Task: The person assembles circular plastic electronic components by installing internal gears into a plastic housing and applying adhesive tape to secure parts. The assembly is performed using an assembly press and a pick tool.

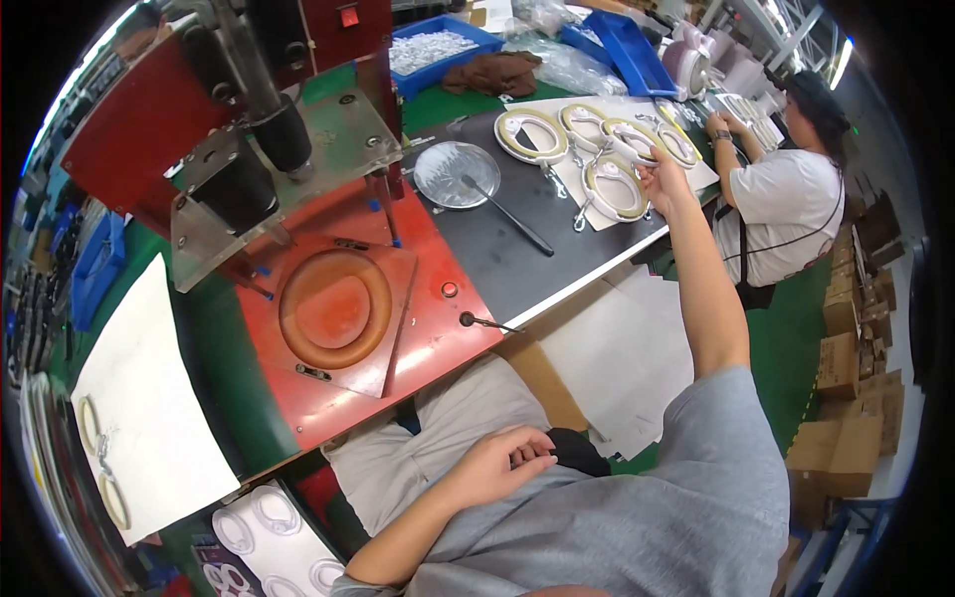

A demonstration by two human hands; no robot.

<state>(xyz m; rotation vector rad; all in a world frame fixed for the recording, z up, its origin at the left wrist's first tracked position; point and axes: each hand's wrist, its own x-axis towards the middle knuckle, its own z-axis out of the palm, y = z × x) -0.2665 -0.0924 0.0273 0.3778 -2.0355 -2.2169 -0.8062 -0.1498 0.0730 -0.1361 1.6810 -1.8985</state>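
Note:
My right hand [666, 185] reaches far to the right, its fingers closed on the edge of a white ring-shaped piece [633, 132] with a beige band. Close to it lie other such rings, among them a lower one [589, 189] and a left one [500, 132], on a white sheet [550, 109]. Small metal clasps [580, 220] hang by some of the rings. My left hand [502, 464] rests at my lap with loosely bent fingers, thumb apart, holding nothing.
A red press [438, 343] with a round orange mould [288, 318] stands ahead. Beside it are a round dish [435, 179] and a black-handled tool [522, 231]. White board [139, 398] with two rings lies left. A co-worker [791, 204] sits at right; blue trays [473, 35] stand behind.

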